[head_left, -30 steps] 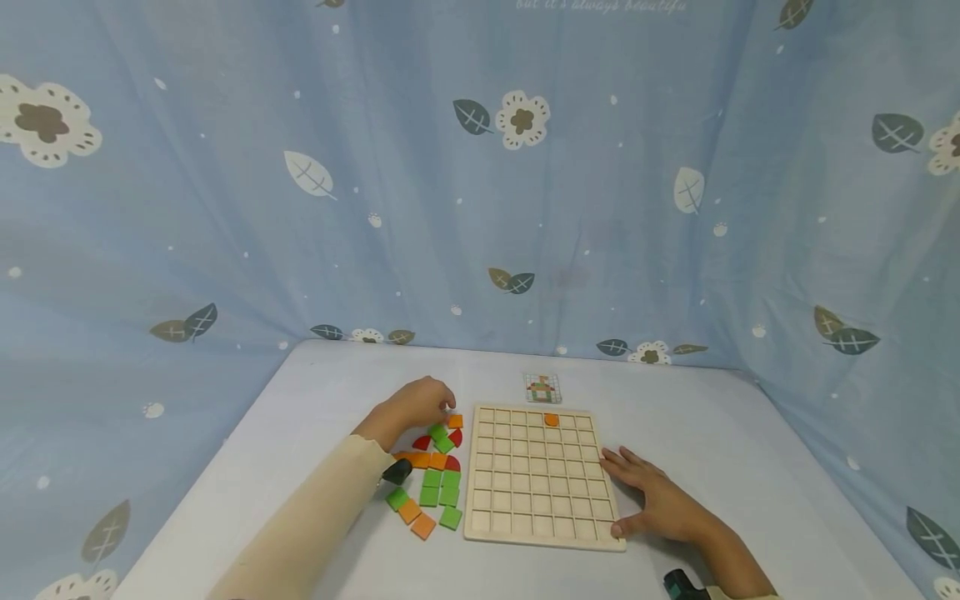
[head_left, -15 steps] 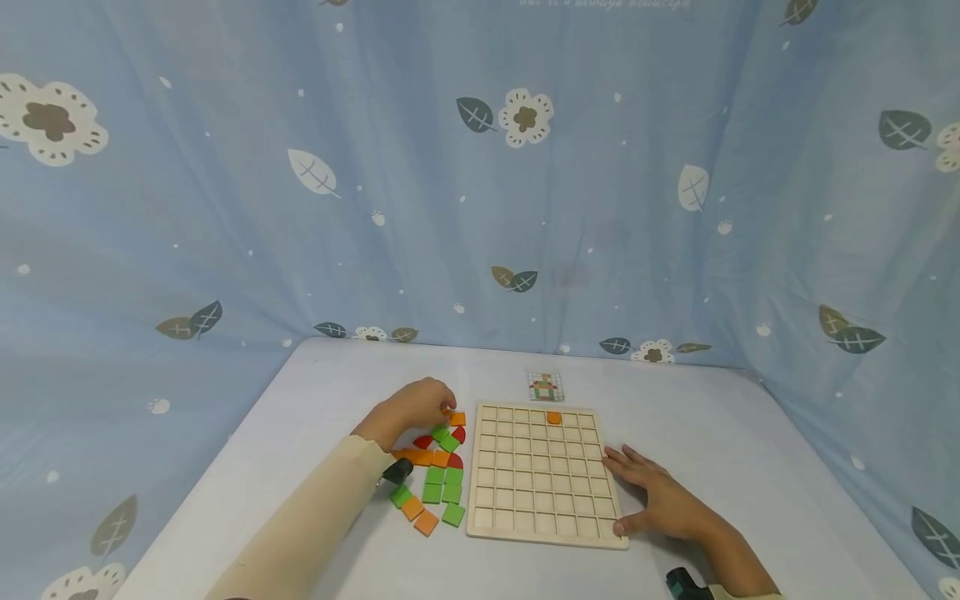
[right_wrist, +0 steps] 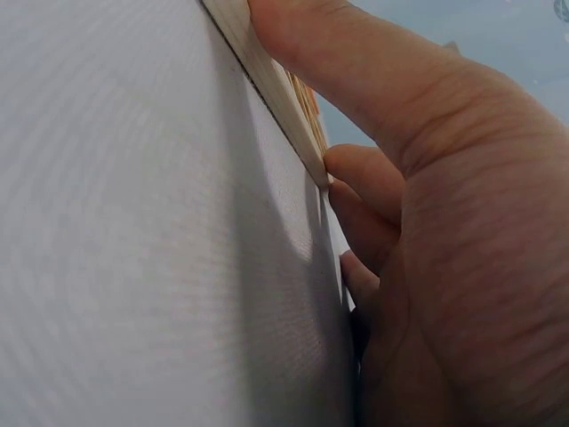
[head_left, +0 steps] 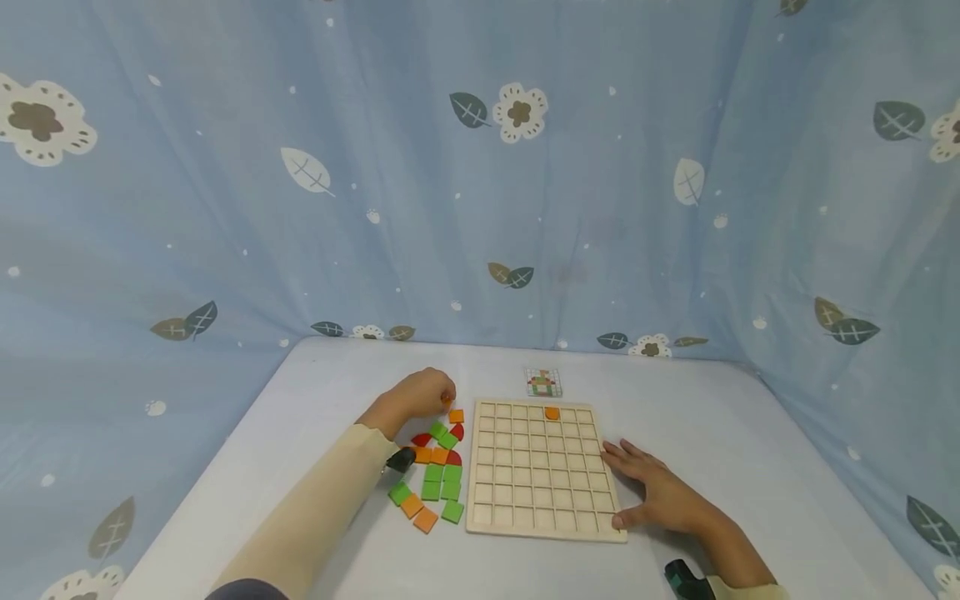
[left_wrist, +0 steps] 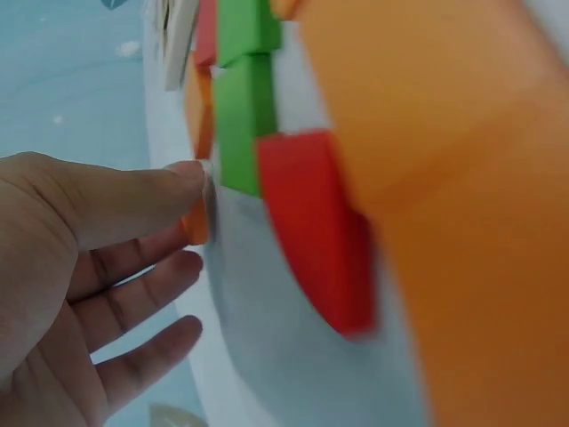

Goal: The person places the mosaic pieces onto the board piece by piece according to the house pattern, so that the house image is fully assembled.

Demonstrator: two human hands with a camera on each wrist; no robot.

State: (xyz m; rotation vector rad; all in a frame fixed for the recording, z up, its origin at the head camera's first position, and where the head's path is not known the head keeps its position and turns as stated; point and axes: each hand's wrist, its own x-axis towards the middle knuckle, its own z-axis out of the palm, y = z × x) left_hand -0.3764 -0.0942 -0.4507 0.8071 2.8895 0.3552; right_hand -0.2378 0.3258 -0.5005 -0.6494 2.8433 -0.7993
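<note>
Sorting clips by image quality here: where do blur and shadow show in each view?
Head: even light, with a soft shadow on the table beside the left sleeve; left wrist: the close orange shape at right is out of focus, and the red piece has smeared edges; right wrist: soft shadows beside the board.

Bare right hand (right_wrist: 462, 200) touches edge of pale wooden board (right_wrist: 274, 93); shadowed white tabletop (right_wrist: 107, 222) left, light-blue backdrop (right_wrist: 498, 27) top right.
</note>
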